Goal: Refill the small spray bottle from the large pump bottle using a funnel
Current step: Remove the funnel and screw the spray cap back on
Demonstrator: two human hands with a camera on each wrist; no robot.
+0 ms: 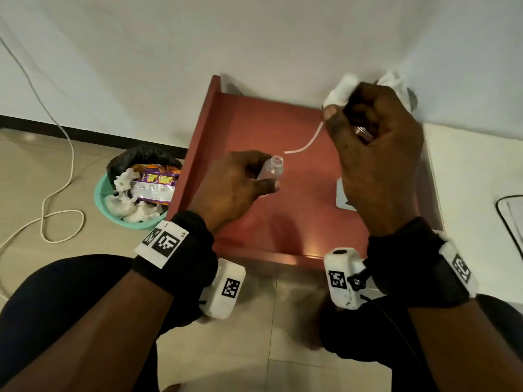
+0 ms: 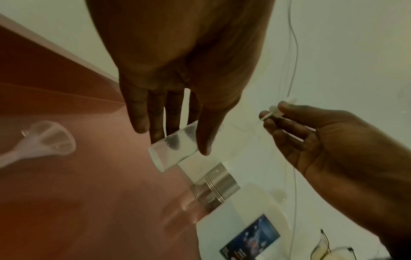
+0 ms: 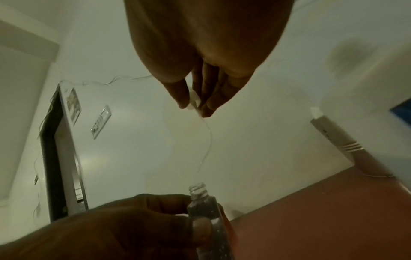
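My left hand [image 1: 249, 179] grips the small clear spray bottle [image 1: 271, 172] above the red table [image 1: 283, 227]; its threaded neck [image 3: 198, 189] is uncapped and the bottle tilts a little. My right hand [image 1: 368, 137] is raised to the right of it and pinches the white spray head [image 1: 341, 91]. The thin dip tube [image 1: 304, 144] hangs free, its tip just beside the neck. A clear funnel [image 2: 44, 142] lies on its side on the table. The large pump bottle [image 2: 244, 219] with a silver collar [image 2: 215, 190] stands under my right hand, mostly hidden in the head view.
A teal bin [image 1: 138, 193] full of rubbish stands on the floor left of the table, with a white cable [image 1: 56, 199] beside it. A white surface [image 1: 467, 171] adjoins the table on the right. Crumpled tissue [image 1: 393, 80] lies by the wall.
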